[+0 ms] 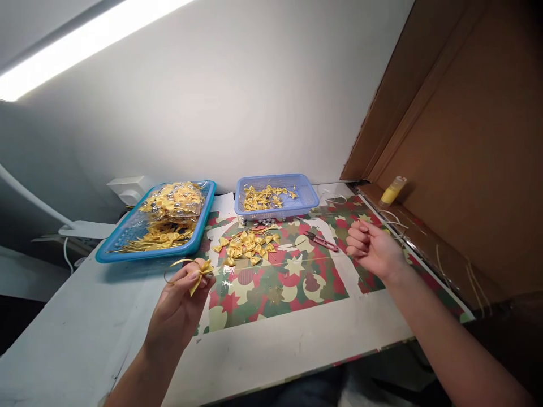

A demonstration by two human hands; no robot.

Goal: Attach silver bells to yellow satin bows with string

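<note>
My left hand (pixel 176 311) pinches a yellow ribbon bow (pixel 205 269) between thumb and fingers, and a loop of thin ribbon sticks out behind it. Something small and silvery shows beside the bow. Held up at the right, my right hand (pixel 375 249) is closed with thumb against fingertips; whatever may be in that pinch is too small to see. Between the hands, a pile of yellow bows (pixel 251 246) with thin stems lies on the patterned sheet (pixel 280 294). Pink-handled thread snips (pixel 323 242) lie right of the pile, nearer my right hand.
At the left, a blue basket (pixel 103 254) holds bagged and loose bows. A lavender-blue basket (pixel 278 212) with more bows stands against the wall, silver beads (pixel 263 222) before it. A cardboard panel (pixel 462 147) rises at the right, near a small yellow bottle (pixel 392 191).
</note>
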